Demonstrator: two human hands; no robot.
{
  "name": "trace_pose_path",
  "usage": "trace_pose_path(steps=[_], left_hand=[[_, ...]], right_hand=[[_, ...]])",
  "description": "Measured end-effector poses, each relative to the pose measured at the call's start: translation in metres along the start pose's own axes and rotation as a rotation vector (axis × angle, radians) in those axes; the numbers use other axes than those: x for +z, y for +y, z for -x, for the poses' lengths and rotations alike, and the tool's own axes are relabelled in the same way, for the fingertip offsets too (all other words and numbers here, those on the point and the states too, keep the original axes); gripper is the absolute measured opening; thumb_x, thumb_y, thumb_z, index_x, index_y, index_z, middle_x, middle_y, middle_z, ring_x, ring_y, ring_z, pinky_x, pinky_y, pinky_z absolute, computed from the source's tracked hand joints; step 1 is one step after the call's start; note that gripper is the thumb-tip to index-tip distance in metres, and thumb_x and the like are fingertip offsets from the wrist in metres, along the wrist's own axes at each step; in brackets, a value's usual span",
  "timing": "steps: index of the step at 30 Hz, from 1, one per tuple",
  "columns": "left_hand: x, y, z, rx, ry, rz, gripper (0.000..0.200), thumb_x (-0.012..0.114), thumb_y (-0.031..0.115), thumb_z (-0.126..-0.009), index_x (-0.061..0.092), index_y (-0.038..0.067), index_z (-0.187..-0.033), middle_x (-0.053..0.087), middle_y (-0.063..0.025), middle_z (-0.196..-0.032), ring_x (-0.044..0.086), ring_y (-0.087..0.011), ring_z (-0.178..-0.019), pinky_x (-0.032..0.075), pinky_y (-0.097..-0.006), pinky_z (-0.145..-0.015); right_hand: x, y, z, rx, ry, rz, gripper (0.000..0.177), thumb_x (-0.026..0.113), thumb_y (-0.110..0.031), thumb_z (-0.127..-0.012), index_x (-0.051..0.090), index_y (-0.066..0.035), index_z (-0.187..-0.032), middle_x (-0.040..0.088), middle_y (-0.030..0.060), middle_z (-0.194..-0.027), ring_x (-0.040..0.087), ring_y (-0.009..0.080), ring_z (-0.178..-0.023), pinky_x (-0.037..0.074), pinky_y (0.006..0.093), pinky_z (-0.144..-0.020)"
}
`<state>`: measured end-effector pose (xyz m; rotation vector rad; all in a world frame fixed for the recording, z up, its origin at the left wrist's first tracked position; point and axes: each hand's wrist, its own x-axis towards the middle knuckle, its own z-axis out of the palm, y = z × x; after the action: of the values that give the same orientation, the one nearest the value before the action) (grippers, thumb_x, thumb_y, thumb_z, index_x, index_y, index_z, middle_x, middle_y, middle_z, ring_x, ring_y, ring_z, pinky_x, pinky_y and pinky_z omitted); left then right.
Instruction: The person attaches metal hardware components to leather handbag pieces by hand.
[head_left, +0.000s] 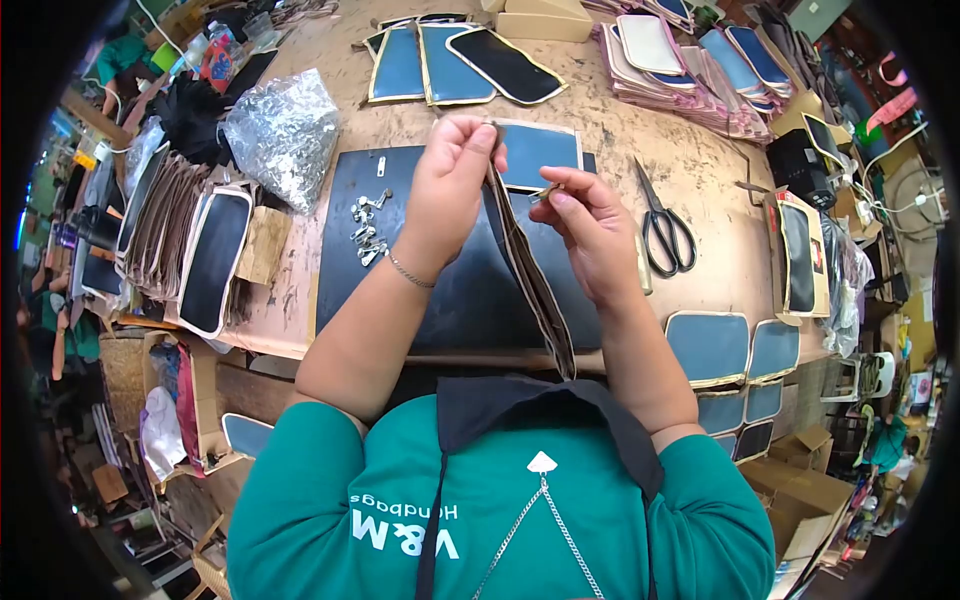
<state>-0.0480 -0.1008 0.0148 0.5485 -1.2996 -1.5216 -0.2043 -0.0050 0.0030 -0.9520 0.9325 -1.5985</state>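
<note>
My left hand [458,195] is closed on the upper end of a dark, flat layered leather piece [528,270], seen edge-on. The piece hangs down toward my chest, with pale brown rims along its edges. To its right, my right hand [590,232] pinches a small brass-coloured metal bit [546,193], too small to name surely. Below both hands lies a black board [450,315]. On its left side are several small silver metal pieces [370,235] that look like zipper pulls. A blue-grey panel [540,150] with a pale border rests behind my hands.
Black-handled scissors [668,240] lie to the right. Stacked bordered panels [215,260] stand at left beside a clear plastic bag [283,135]. Further panels [455,65] and pink-edged stacks [690,95] lie at the back. Blue-grey panels [708,345] sit at the front right edge.
</note>
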Motion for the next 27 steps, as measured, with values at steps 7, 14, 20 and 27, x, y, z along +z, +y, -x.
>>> trace_pose_path(steps=[7, 14, 20, 27], left_hand=[[0.009, -0.036, 0.02, 0.064, -0.053, -0.249, 0.009, 0.063, 0.013, -0.099, 0.063, 0.005, -0.104, 0.063, -0.0005, -0.095, 0.06, -0.0077, -0.088, 0.051, -0.0232, -0.072], [0.017, -0.013, 0.024, 0.089, 0.016, -0.366, 0.007, 0.068, 0.008, -0.094, 0.067, 0.002, -0.096, 0.068, -0.0038, -0.089, 0.064, -0.0091, -0.081, 0.053, -0.0256, -0.072], [0.007, -0.016, 0.025, 0.063, 0.087, -0.363, 0.01, 0.067, 0.005, -0.094, 0.062, 0.002, -0.101, 0.067, -0.0019, -0.094, 0.062, -0.0066, -0.08, 0.051, -0.0221, -0.073], [0.009, -0.019, 0.024, 0.013, 0.103, -0.139, 0.026, 0.068, 0.004, -0.094, 0.064, 0.001, -0.12, 0.069, -0.0035, -0.098, 0.064, -0.0081, -0.088, 0.052, -0.023, -0.08]], right_hand=[[-0.01, 0.002, -0.002, -0.16, 0.1, 0.213, 0.022, 0.062, -0.004, -0.097, 0.066, -0.003, -0.119, 0.064, 0.0042, -0.103, 0.063, 0.0118, -0.094, 0.052, 0.0266, -0.087], [-0.007, -0.009, -0.006, -0.127, 0.081, 0.251, 0.014, 0.064, -0.004, -0.096, 0.066, -0.002, -0.11, 0.064, 0.0042, -0.1, 0.063, 0.0114, -0.09, 0.052, 0.0269, -0.081], [-0.04, 0.002, -0.008, -0.071, 0.073, 0.957, 0.019, 0.067, -0.008, -0.092, 0.067, -0.003, -0.109, 0.065, 0.0087, -0.097, 0.063, 0.0179, -0.085, 0.051, 0.0317, -0.077], [-0.019, 0.001, 0.017, 0.235, -0.26, 0.68, 0.053, 0.074, -0.031, -0.091, 0.053, -0.004, -0.131, 0.062, 0.0155, -0.122, 0.064, 0.0218, -0.095, 0.053, 0.0349, -0.082]])
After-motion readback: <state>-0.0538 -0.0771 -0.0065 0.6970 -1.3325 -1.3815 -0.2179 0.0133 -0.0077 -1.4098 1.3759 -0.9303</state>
